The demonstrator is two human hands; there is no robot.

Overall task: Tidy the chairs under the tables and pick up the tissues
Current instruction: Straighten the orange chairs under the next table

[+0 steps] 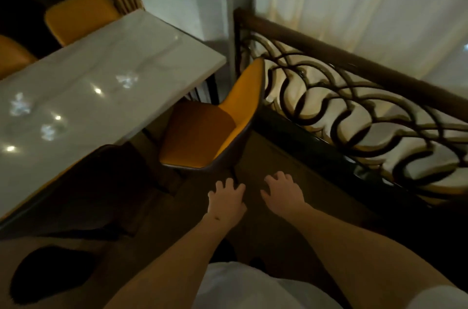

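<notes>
An orange chair (202, 131) stands pulled out from the right end of a glossy white table (101, 81), its seat mostly clear of the tabletop and its back toward the railing. My left hand (226, 201) and my right hand (283, 191) reach forward side by side, just below the chair's front edge. Both have loosely spread fingers, hold nothing and touch nothing. A dark chair (101, 182) sits partly under the table's near side. No tissue shows in this dim view.
A dark ornate railing (354, 106) with a wooden top rail runs along the right, with pale curtains behind it. Two more orange chairs (81, 20) stand at the table's far side. A narrow strip of brown floor (273, 232) lies between chair and railing.
</notes>
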